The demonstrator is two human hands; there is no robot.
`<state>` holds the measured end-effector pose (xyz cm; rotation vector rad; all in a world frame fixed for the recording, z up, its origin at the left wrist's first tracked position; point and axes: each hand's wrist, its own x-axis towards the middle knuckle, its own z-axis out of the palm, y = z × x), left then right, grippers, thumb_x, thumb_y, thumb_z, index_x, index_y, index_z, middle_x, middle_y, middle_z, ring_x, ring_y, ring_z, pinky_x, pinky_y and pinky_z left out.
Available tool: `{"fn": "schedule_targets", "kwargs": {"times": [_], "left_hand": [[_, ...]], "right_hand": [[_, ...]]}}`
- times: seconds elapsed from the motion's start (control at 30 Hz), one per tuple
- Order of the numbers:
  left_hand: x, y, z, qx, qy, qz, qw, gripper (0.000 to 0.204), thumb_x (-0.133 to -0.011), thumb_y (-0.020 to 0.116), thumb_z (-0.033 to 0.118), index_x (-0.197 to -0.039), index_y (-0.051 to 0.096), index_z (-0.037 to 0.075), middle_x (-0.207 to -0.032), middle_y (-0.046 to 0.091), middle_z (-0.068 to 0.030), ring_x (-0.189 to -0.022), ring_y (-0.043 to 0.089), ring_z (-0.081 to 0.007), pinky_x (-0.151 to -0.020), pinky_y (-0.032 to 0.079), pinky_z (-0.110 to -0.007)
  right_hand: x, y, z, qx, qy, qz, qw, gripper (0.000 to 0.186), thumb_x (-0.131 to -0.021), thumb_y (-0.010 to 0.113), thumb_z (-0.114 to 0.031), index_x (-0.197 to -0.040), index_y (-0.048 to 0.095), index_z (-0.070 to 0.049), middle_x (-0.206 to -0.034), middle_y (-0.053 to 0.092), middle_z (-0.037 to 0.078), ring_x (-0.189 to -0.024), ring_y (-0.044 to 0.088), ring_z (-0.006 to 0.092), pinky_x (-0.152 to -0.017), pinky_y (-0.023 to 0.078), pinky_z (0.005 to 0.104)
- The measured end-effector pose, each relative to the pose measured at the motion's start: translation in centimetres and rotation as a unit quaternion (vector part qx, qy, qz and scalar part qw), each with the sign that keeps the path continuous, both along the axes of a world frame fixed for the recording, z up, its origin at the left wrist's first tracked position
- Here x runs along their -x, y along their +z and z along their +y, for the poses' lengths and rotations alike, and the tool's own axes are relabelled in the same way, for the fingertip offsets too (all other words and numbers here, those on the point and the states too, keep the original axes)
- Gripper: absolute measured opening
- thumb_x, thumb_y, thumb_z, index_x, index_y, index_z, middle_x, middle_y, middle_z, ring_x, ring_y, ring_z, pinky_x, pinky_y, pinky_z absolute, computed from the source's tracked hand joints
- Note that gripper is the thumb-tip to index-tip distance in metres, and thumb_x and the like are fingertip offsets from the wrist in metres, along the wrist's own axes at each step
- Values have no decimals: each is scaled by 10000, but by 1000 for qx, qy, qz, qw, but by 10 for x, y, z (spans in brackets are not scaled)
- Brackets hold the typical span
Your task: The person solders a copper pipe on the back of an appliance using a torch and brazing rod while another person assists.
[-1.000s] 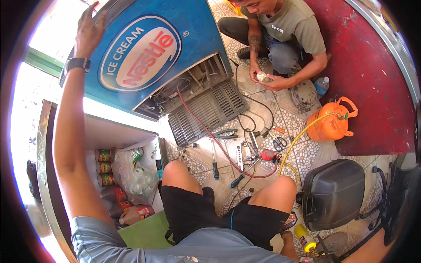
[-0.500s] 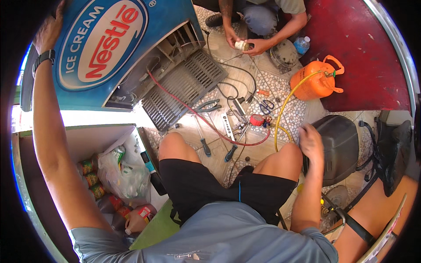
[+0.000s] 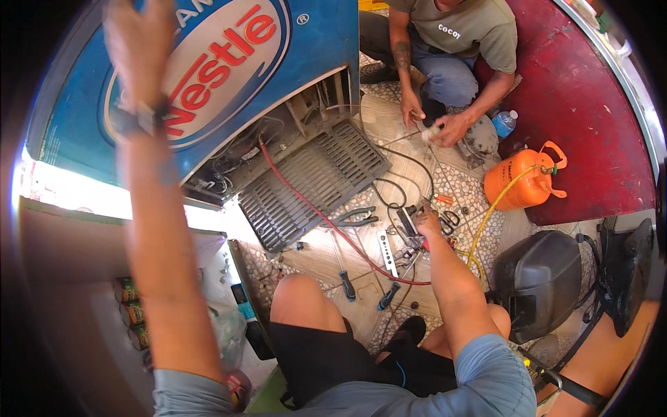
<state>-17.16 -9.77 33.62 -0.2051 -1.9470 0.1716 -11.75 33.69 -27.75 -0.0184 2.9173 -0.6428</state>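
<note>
My left hand (image 3: 139, 42) is raised against the tilted blue freezer cabinet (image 3: 292, 42), blurred, with a dark watch on its wrist. My right hand (image 3: 429, 224) reaches down to a cluster of small metal tools (image 3: 410, 233) on the patterned floor, its fingers resting on them; a grip cannot be made out. A red hose (image 3: 313, 201) runs from the freezer's open compressor bay to that cluster. A dark grille panel (image 3: 313, 177) lies under the bay. My bare knees (image 3: 299, 292) are below.
Pliers (image 3: 354, 219) and two screwdrivers (image 3: 344, 274) lie on the floor. An orange gas cylinder (image 3: 521, 181) with a yellow hose (image 3: 486, 222) stands right, a black helmet-like case (image 3: 542, 278) beside it. Another person (image 3: 458, 35) crouches at top, hands (image 3: 445, 128) on a small part.
My right hand has moved from beside the black case forward onto the tool cluster. The view has shifted nearer the freezer, and my left arm stays raised on it.
</note>
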Motion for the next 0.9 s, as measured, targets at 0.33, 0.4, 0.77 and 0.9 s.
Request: {"fn": "schedule_targets", "kwargs": {"times": [0.33,0.4,0.77,0.9], "left_hand": [[-119,-551,237,-631,110,-519,566,407,-931,656,355,-1130,663,0,-1079,706,-243,-1054,667,-406,-924,514,-469],[-123,-547,320,-662,60,-552,504,497,-929,658,385,-1187,610,-37,-1162,671,-275,-1106,642,-424,-969,495,-477],[-87,-552,313,-539,64,-638,546,749,-913,592,614,-1192,584,-81,-1159,653,-335,-1145,621,-446,-976,489,-481],[-79,-554,317,-548,69,-650,522,643,-920,610,517,-1192,555,-64,-1185,650,-317,-1118,639,-442,-970,499,-491]], "right_hand": [[21,7,-63,175,-67,-59,980,354,-927,641,-199,-1265,605,-100,-955,685,176,-815,687,325,-708,550,397],[30,6,22,67,-111,-68,989,263,-919,662,-180,-1161,657,-76,-1012,725,183,-909,711,307,-752,545,412],[18,48,12,390,-263,-185,863,762,-825,772,-91,-1464,357,-82,-1352,572,209,-1223,574,310,-1007,465,401],[16,70,17,424,-332,-223,813,799,-800,832,-106,-1412,332,14,-1338,561,236,-1190,579,305,-992,474,411]]}}
